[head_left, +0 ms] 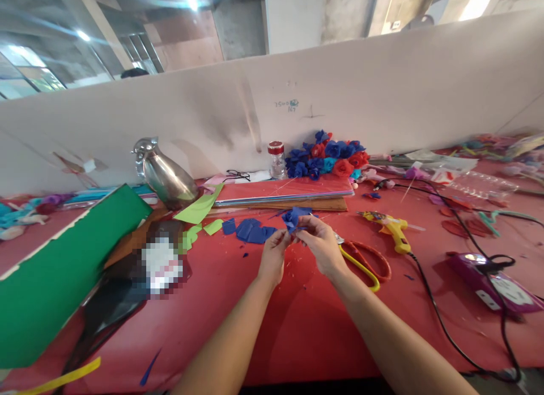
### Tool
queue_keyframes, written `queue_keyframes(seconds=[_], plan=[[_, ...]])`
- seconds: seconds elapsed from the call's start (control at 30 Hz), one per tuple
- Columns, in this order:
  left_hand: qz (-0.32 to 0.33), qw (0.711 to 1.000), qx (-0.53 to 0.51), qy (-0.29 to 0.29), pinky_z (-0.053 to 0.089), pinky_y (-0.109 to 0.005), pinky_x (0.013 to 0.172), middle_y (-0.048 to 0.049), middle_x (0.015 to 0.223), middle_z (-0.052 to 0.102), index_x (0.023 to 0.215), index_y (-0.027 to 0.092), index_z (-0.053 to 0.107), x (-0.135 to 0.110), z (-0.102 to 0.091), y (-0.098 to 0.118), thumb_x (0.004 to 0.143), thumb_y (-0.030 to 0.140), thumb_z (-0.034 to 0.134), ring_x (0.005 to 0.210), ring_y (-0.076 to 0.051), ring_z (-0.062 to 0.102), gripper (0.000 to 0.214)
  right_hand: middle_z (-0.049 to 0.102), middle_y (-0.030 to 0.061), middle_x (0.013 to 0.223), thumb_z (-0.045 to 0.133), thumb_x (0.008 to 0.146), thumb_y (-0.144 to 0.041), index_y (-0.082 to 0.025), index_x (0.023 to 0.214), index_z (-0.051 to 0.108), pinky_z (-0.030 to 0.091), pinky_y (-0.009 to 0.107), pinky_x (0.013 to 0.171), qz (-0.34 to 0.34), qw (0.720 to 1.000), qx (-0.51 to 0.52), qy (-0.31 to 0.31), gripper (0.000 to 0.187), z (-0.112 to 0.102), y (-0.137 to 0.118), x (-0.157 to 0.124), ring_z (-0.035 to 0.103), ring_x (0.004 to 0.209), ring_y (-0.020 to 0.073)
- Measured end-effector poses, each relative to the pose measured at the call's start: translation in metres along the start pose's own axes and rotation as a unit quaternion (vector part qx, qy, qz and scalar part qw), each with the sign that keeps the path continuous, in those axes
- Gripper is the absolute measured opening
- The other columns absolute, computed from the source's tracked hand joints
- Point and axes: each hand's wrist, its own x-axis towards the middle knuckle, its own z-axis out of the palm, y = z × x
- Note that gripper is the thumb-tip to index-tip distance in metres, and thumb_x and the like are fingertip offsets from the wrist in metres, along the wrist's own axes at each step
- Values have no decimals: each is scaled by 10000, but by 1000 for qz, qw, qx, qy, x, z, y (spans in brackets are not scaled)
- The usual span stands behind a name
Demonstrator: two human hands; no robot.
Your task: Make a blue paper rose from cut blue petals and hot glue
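Between my hands is a blue paper flower [291,218], raised over the red table. My left hand [274,253] pinches it from below on the left. From the right, the fingers of my right hand [319,241] are closed on its lower edge. Blue paper pieces [253,230] lie just left of my hands, with green paper pieces [191,236] farther left. Scissors with red and yellow handles [369,264] rest beside my right hand. A yellow glue gun [395,230] lies to the right of them.
Behind my hands is a stack of coloured paper [284,191]. Finished paper flowers [327,154] and a red-lidded jar [277,160] stand by the wall. A metal jug [168,174] and green box [63,270] are left; a purple power strip [495,287] with cables is right.
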Motion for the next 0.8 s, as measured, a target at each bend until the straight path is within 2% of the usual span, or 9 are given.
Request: queue_keyframes(seconds=[0.23, 0.8], plan=[[-5, 1000, 3, 13, 356, -255, 715, 18, 641, 538, 641, 171, 602, -2, 2, 4, 673, 413, 693, 663, -120, 451, 261, 592, -34, 557, 653, 580, -205, -176, 655, 641, 398, 233, 552, -13, 999, -34, -35, 82, -1, 0, 0, 493, 530, 101], [-5, 999, 33, 2, 388, -279, 765, -4, 689, 591, 682, 177, 649, -1, 0, 4, 684, 428, 682, 724, -147, 506, 254, 604, -24, 586, 689, 615, -285, -191, 706, 696, 389, 249, 545, -37, 997, -45, -42, 131, -3, 0, 1, 494, 551, 119]])
